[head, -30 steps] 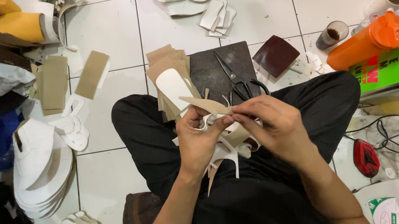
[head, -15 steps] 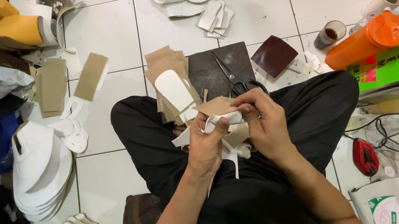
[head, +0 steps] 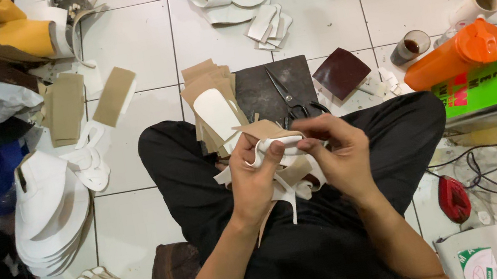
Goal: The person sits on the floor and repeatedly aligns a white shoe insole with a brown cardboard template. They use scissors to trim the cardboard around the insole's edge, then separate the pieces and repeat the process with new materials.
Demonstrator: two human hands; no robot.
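Above the crossed legs, the left hand (head: 253,174) and right hand (head: 337,153) are both pinching a white-and-tan strap piece (head: 276,145), fingers closed on it, near the scissors (head: 287,96) on the dark mat (head: 257,87).

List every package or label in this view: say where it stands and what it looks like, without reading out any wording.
Green tin: right edge of the floor, boxy, bright green label with red print.
Orange bottle: lying on that tin, orange cap.
White bag: bottom right, white with a green-and-red emblem.
No screens or signs.
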